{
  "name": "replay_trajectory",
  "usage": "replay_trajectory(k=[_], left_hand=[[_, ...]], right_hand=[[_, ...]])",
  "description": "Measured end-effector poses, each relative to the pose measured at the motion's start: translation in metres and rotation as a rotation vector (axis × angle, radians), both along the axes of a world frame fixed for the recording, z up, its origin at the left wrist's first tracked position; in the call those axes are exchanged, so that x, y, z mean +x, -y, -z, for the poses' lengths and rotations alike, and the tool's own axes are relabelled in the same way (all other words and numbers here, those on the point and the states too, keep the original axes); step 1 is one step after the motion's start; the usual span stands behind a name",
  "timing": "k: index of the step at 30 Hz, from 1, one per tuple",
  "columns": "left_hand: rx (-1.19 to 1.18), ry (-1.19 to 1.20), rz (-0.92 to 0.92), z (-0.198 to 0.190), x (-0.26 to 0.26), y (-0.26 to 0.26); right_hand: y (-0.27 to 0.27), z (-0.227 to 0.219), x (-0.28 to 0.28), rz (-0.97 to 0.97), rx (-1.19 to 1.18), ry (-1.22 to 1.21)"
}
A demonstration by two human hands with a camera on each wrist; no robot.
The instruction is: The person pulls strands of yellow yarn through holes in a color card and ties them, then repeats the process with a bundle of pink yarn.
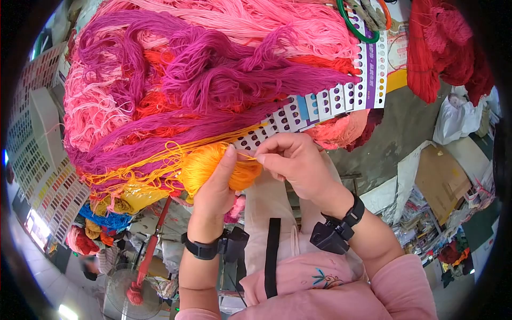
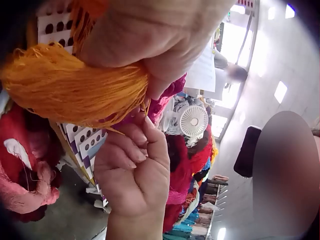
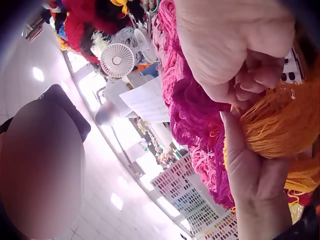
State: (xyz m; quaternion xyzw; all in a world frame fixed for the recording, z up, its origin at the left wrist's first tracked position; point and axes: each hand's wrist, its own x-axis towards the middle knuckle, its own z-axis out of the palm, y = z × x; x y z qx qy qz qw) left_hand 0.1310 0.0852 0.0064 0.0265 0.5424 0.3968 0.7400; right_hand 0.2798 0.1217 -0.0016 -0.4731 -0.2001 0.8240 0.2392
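Observation:
A bundle of yellow-orange yarn (image 1: 201, 166) lies in my left hand (image 1: 215, 186), the thumb pressed along its front side. Just right of it, my right hand (image 1: 300, 164) pinches a thin yarn strand (image 1: 246, 156) between thumb and curled fingers. In the left wrist view the yarn bundle (image 2: 75, 90) hangs in a thick loop beneath the left hand (image 2: 155, 35), and the right hand (image 2: 134, 170) meets its edge from below. From the right wrist, the left thumb (image 3: 234, 135) shows against the bundle, close to the right fingertips.
Magenta yarn (image 1: 213, 69) and pink yarn (image 1: 314, 26) pile up beyond the hands. Punched cards (image 1: 325, 104) fan out under the pile's right side. A green ring (image 1: 352, 24) sits at the top. Red skeins (image 1: 434, 48) hang at far right; a fan (image 1: 133, 290) stands lower left.

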Motion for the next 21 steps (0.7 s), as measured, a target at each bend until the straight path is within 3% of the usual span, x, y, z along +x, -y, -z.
replay_trajectory(k=[5,12,21], left_hand=[[0.010,0.068,-0.051,-0.002,0.001,-0.001],[-0.054,0.014,-0.011,-0.003,0.001,0.004],[-0.008,-0.085,0.026,-0.004,-0.005,0.006]], right_hand=[[0.003,0.004,0.003,0.117,-0.193,-0.143],[-0.002,-0.003,0.003,0.016,-0.180,-0.084],[0.005,0.011,0.009,0.112,-0.162,-0.179]])
